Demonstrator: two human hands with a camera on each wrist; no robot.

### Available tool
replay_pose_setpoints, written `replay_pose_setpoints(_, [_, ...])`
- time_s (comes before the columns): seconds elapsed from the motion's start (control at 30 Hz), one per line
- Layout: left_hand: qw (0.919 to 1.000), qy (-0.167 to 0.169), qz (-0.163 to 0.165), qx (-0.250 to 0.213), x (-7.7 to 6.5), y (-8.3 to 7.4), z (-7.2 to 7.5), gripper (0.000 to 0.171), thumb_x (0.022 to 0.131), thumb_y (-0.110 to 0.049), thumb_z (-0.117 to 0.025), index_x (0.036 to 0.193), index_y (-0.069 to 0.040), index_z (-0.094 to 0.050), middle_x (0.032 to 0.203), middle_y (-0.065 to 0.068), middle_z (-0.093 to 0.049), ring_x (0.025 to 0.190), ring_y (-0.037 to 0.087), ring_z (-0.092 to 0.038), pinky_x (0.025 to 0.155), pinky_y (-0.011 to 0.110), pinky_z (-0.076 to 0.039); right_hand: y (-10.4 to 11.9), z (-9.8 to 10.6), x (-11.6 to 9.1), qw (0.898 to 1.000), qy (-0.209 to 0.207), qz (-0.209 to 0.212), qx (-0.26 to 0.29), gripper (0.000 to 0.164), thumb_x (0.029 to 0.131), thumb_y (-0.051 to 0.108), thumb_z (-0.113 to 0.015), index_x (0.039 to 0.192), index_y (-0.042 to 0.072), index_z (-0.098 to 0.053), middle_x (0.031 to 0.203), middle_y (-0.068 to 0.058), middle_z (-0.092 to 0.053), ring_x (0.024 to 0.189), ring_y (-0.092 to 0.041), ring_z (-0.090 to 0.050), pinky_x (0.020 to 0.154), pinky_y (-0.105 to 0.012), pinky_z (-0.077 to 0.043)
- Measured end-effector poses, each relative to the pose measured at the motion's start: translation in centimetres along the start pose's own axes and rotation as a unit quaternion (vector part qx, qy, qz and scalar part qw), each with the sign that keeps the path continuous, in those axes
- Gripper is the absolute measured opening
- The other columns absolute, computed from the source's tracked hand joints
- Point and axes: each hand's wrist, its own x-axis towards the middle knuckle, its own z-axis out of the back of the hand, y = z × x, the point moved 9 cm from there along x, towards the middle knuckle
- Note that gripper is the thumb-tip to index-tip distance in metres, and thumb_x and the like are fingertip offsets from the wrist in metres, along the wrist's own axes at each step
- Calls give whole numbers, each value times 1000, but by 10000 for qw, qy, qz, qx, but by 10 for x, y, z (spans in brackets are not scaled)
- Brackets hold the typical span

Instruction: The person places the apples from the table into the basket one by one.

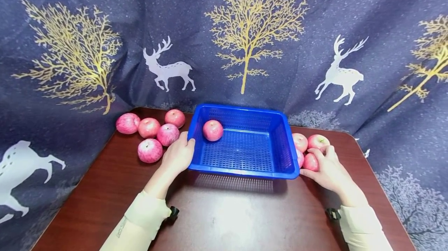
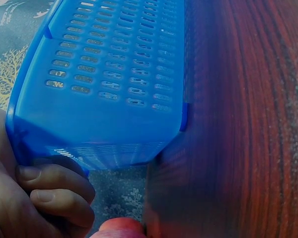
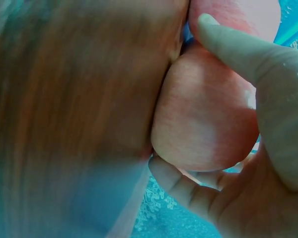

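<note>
A blue perforated plastic basket [image 1: 238, 173] stands mid-table, with one red apple [image 1: 212, 130] inside near its left wall. My left hand [image 1: 179, 153] grips the basket's left rim; in the left wrist view its curled fingers [image 2: 64, 198] show below the rim. To the right of the basket, my right hand [image 1: 329, 169] holds a red apple [image 1: 310, 162] at the front of a small cluster. In the right wrist view, the thumb lies along one side of this apple [image 3: 206, 114] and the fingers curl around the other. Another apple [image 3: 243, 17] sits by the thumb tip.
Several apples [image 1: 149, 150] lie on the table left of the basket, beside my left hand. Further apples [image 1: 317, 141] are by the basket's right wall. The brown wooden table [image 1: 224, 220] ends at a dark blue curtain [image 1: 273, 76] with deer and trees.
</note>
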Motion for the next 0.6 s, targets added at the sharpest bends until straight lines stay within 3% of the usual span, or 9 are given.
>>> replay_pose_setpoints(0.17, [10000, 27, -27, 7, 0, 0, 0, 50, 104, -44, -33, 143, -14, -41, 136, 13, -55, 117, 36, -55, 95, 59, -42, -1, -4, 0, 9999, 102, -123, 38, 72, 63, 53, -88, 115, 14, -57, 109, -26, -41, 102, -38, -43, 71, -54, -45])
replay_pose_setpoints(0.6, [9999, -30, -95, 41, 1, 1, -1, 48, 104, -42, -34, 141, -13, -42, 134, 14, -57, 115, 37, -56, 93, 58, -43, -7, -7, -2, 9995, 236, -186, 106, 70, 66, 34, -89, 121, 10, -53, 115, -26, -38, 95, -41, -53, 76, -54, -48])
